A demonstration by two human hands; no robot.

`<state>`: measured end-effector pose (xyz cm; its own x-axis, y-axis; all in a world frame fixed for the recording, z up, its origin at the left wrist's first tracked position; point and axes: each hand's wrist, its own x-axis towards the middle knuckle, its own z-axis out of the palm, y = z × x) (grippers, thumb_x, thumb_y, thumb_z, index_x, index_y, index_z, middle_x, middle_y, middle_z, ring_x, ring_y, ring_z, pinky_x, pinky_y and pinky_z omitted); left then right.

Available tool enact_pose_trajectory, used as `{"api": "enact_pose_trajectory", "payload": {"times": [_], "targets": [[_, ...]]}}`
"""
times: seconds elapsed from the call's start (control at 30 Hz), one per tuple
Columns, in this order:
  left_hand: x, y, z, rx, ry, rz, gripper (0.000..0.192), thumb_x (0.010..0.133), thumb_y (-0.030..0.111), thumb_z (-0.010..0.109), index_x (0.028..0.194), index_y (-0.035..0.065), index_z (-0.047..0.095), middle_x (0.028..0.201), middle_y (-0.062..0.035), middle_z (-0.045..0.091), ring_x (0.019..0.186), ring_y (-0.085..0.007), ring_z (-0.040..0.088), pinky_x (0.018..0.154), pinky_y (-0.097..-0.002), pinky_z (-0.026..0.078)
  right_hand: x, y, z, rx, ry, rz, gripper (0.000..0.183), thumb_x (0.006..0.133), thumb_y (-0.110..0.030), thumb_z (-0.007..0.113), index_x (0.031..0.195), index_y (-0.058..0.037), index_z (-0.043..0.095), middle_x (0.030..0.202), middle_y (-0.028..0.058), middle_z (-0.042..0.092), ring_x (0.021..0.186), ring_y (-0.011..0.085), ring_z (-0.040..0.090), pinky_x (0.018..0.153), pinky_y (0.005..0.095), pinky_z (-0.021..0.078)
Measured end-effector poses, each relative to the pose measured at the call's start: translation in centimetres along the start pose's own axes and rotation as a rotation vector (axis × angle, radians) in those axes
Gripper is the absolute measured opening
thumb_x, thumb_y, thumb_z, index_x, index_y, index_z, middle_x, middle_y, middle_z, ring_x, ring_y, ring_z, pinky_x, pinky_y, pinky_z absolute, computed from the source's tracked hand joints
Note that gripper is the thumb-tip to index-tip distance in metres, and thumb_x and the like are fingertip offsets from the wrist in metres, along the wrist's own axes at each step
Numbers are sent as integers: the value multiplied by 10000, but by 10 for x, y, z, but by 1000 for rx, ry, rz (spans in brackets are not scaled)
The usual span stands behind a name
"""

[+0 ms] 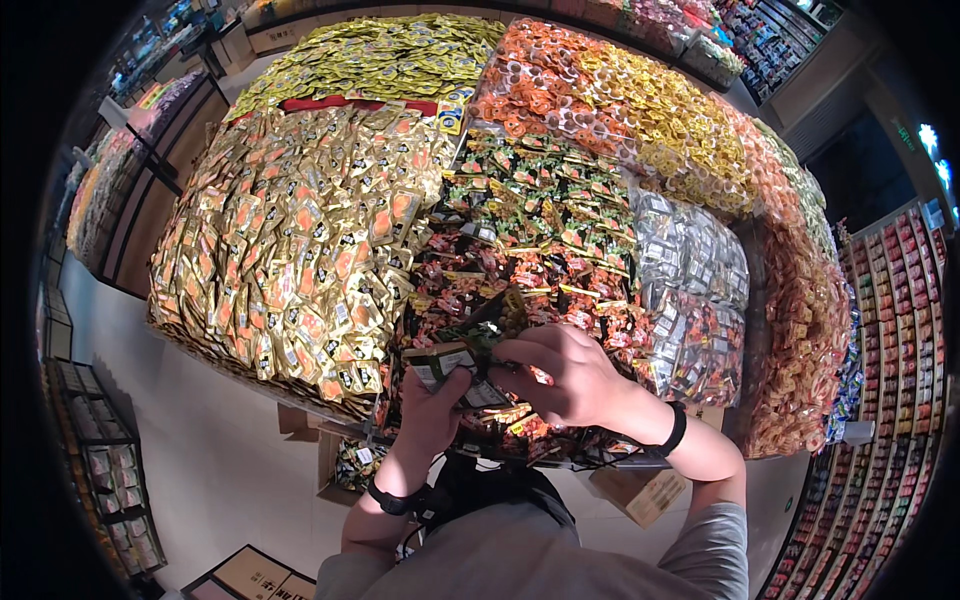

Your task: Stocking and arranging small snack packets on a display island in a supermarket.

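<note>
My left hand (431,416) grips a few small snack packets (442,364), thumb on top, their printed pale backs turned up. My right hand (574,375) reaches in from the right, its bent fingers at a dark green packet (491,322) that stands up beside them. The fingers partly hide where they meet that packet. Beneath both hands lies a heap of red and black snack packets (465,277). Dark green packets (532,184) lie in rows just beyond it.
Gold packets (300,232) are piled high on the left. Clear bags of packets (694,300) lie on the right. A cardboard box (349,461) with packets stands below the display edge, and another box (641,495) is on the floor. Shelving (885,375) lines the far right.
</note>
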<state>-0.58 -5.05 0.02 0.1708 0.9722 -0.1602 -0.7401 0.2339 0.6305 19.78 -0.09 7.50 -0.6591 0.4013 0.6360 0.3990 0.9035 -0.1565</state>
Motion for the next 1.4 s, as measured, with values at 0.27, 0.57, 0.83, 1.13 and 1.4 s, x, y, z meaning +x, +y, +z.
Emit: {"api": "enact_pose_trajectory", "payload": {"times": [0.27, 0.57, 0.83, 1.13, 1.4], "targets": [[6, 8, -6, 138, 100, 64, 221, 922, -34, 597, 1140, -14, 621, 1059, -81, 688, 928, -167, 677, 808, -320, 578, 7, 20, 13, 988, 94, 802, 553, 832, -90, 755, 1322, -53, 502, 1011, 19, 562, 928, 89, 532, 780, 219, 477], [14, 7, -27, 494, 44, 71, 272, 935, -35, 554, 1204, -31, 597, 1089, -112, 684, 969, -180, 675, 852, -311, 560, 37, 46, 26, 1058, 152, 1214, 285, 823, -68, 745, 1101, -43, 688, 881, 5, 689, 756, 51, 594, 648, 200, 450], [12, 27, -39, 322, 140, 45, 235, 965, 28, 540, 1175, -33, 627, 1075, -103, 691, 943, -143, 672, 809, -294, 566, 63, 145, 49, 1163, 263, 1604, 534, 973, -170, 554, 1368, 85, 302, 1499, 257, 249, 1125, 288, 594, 726, 341, 654], [14, 34, -64, 391, 259, 27, 204, 976, 50, 523, 1120, -51, 627, 980, -102, 694, 886, -169, 673, 766, -310, 564, 50, 282, 104, 1171, 311, 1484, 331, 877, -66, 690, 1148, 86, 578, 996, 121, 616, 782, 165, 637, 706, 248, 627], [15, 23, -65, 381, 315, 22, 192, 962, 30, 523, 1111, -32, 626, 988, -92, 691, 897, -163, 659, 794, -311, 542, 23, 319, 122, 1145, 269, 1474, 419, 929, -135, 657, 1252, 56, 471, 949, 95, 616, 761, 143, 635, 613, 209, 532]]}}
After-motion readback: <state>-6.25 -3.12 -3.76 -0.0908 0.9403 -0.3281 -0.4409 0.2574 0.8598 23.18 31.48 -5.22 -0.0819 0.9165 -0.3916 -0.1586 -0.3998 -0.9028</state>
